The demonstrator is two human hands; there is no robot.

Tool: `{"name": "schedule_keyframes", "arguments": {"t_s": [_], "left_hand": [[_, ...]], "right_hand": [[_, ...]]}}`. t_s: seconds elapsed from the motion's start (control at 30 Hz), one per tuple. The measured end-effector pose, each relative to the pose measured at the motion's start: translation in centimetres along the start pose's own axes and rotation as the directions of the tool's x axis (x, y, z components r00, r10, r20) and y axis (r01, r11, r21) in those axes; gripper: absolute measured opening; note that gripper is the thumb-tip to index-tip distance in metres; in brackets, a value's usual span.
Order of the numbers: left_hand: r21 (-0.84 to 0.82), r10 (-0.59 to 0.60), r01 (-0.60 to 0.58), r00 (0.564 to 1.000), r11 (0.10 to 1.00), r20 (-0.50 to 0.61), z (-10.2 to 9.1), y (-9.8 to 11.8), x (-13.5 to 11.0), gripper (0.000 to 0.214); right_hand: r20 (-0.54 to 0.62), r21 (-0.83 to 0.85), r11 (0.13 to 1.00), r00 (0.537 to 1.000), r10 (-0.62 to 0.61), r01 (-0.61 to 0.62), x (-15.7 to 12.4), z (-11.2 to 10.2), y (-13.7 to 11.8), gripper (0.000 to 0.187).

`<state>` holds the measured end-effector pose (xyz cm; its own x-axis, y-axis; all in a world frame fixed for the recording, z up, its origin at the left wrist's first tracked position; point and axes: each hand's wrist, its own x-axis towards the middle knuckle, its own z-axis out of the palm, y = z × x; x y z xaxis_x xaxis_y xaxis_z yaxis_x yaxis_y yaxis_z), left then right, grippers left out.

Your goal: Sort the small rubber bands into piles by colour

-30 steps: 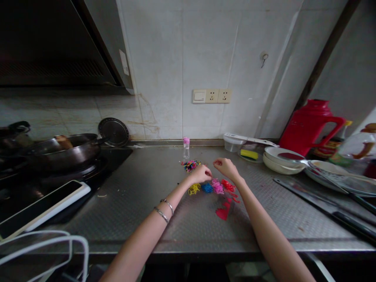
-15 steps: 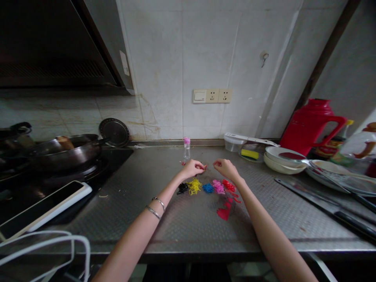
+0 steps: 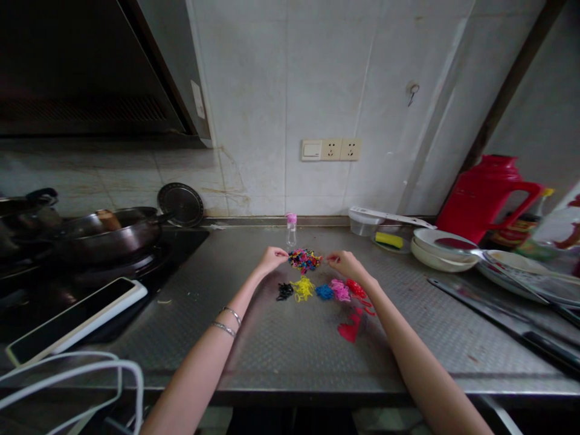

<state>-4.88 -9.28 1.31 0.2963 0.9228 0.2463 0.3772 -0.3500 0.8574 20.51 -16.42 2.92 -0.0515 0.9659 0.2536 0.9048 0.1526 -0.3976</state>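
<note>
A mixed heap of small coloured rubber bands lies on the metal counter between my two hands. My left hand is pinched at the heap's left edge. Opposite it, my right hand has thumb and fingers together near the right edge. Whatever either pinch holds is too small to make out. In front of the heap runs a row of single-colour piles: black bands, yellow bands, blue bands, pink bands and red bands, the last close to my right wrist.
A pink-capped clear bottle stands behind the heap. Nearer me lies a red flat piece. Left are a phone-like device and a pan. Right are a yellow sponge, bowls, a knife and a red thermos.
My left hand has moved left off the mixed heap, which now shows between the hands. My right hand stays close to the heap's right side. The view has shifted slightly.
</note>
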Motion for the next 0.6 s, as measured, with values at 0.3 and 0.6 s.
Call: {"name": "schedule_keyframes", "arguments": {"t_s": [0.3, 0.6], "left_hand": [[-0.111, -0.265, 0.264, 0.964, 0.958, 0.001, -0.7, -0.3, -1.4, 0.025], [-0.041, -0.255, 0.253, 0.966, 0.967, -0.044, -0.2, -1.0, -1.1, 0.019]], "right_hand": [[0.072, -0.053, 0.999, 0.997, -0.005, 0.009, 0.0, 1.1, 0.0, 0.037], [0.073, -0.226, 0.973, 0.996, 0.06, -0.042, 1.4, 0.4, -1.1, 0.032]]}}
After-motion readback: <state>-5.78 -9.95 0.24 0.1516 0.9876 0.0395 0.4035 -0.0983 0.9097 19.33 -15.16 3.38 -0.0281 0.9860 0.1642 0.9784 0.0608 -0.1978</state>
